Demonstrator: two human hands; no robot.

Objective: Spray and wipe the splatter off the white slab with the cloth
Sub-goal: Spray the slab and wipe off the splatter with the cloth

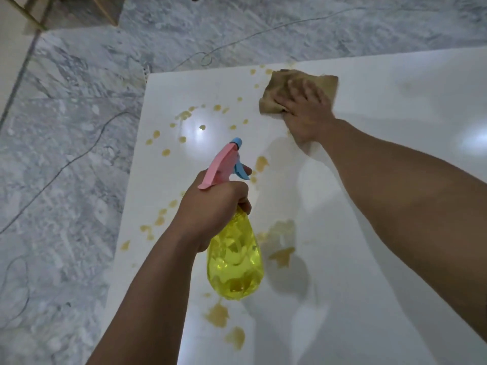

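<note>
Left hand (pixel 210 206) grips spray bottle (pixel 234 262); right hand (pixel 305 111) presses cloth (pixel 297 88).

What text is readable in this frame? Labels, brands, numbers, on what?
None. No readable text anywhere in the head view.
Spray bottle: clear yellow body, pink and blue head, no label or print visible.
Cloth: plain brown, no tag showing.
White slab: only yellowish splatter and glare, no markings.
Marble floor: veining only, no signs.

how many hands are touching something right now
2. The left hand has its grip on the yellow spray bottle near the slab's middle; the right hand presses the brown cloth at the far edge.
</note>
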